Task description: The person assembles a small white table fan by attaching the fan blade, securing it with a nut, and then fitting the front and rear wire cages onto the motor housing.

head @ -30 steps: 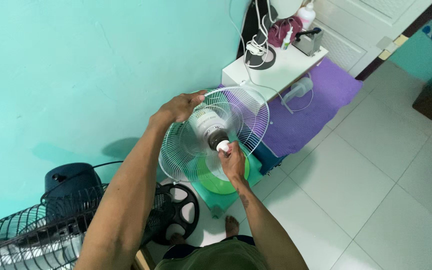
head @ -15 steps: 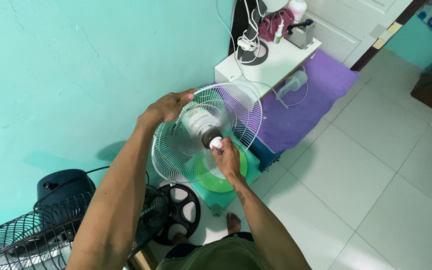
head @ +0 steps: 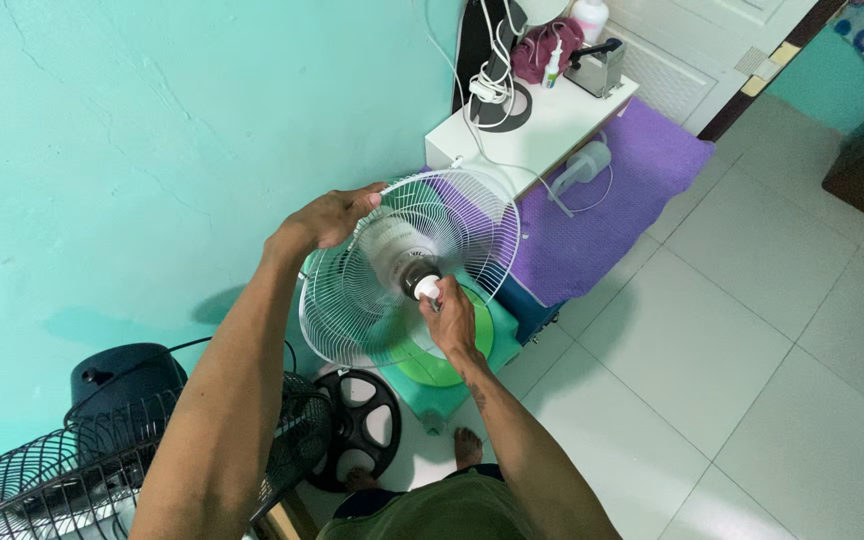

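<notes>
L hand [head: 330,217]: fingers curled over rim of white fan guard [head: 472,215].
R hand [head: 449,315]: white hub cap [head: 427,290] pinched; fingertips partly hidden.
Motor [head: 392,250]: blurred behind wires.

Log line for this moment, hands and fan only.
left hand: grips rim of white fan guard | right hand: fingers on white cap at motor hub | black fan guard: lower left
</notes>
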